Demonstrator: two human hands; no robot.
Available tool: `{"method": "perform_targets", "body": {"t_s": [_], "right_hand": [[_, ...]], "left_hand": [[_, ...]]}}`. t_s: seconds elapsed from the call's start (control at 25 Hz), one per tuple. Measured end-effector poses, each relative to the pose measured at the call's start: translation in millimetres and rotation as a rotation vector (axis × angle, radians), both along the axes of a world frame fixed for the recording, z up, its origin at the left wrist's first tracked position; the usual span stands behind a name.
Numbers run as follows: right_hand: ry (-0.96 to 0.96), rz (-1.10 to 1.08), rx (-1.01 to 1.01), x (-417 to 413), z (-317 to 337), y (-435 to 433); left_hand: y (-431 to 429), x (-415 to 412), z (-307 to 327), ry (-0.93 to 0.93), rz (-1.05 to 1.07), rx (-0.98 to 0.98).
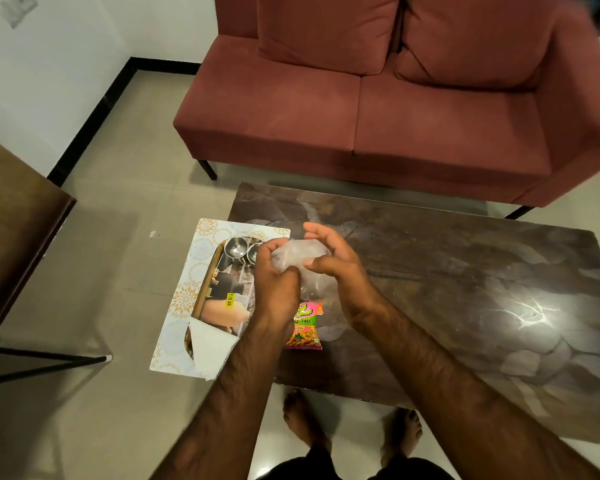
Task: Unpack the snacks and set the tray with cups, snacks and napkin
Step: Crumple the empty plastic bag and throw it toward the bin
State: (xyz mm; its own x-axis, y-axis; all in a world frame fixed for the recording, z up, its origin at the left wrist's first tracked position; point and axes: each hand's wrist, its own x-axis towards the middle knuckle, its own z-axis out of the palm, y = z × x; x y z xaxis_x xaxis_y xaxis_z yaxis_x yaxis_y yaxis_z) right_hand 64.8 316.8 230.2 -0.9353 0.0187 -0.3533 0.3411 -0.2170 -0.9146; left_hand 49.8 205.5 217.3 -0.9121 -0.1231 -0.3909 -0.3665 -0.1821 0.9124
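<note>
Over the table's left edge, left hand, right hand gripping clear bag; tray overhanging

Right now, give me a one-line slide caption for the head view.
Both hands, left hand and right hand, grip a clear plastic bag above a snack packet beside the patterned tray.

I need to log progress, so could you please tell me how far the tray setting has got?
Done: two cups and a napkin sit on the tray. In hand: both hands, left and right, work a clear bag. Left: the snack packet lies on the table, unopened.
</note>
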Motion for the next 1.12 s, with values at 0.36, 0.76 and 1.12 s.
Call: {"method": "perform_targets", "body": {"t_s": [0.36, 0.76, 1.12], "right_hand": [[0.089, -0.328, 0.344, 39.9, 5.8, 84.3], [-0.016, -0.613, 0.384, 133.2, 7.0, 303.6], [-0.064, -0.702, 0.247, 194.8, 8.6, 443.0]], "left_hand": [[112.8, 31.7, 9.4, -0.03, -0.151, 0.04], [300.2, 133.4, 36.7, 0.079, -0.709, -0.039], [450.5, 181.3, 29.4, 0.244, -0.771, -0.276]]}}
